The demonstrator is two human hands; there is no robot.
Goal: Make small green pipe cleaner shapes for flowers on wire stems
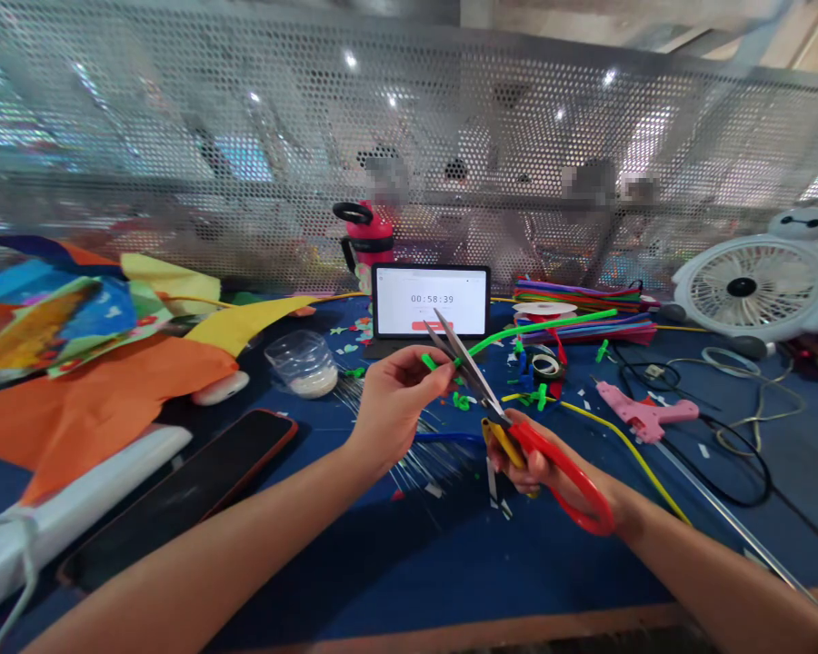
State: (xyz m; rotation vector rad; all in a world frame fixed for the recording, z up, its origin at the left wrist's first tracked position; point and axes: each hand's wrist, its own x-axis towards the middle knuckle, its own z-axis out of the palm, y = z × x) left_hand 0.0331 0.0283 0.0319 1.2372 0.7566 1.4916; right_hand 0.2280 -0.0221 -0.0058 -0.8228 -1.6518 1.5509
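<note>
The left hand pinches a thin green pipe-cleaner stem near its end, holding it taut off the blue desk so the blades can bite. The right hand grips red-handled steel scissors, blades parted around the stem at its 11 o'clock. Cut green bits lie below; a timer tablet stands at 12 o'clock.

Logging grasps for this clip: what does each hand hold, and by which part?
The left hand pinches a green pipe cleaner near its cut end. The right hand holds the scissors by their red handles, blades open around the pipe cleaner.
</note>
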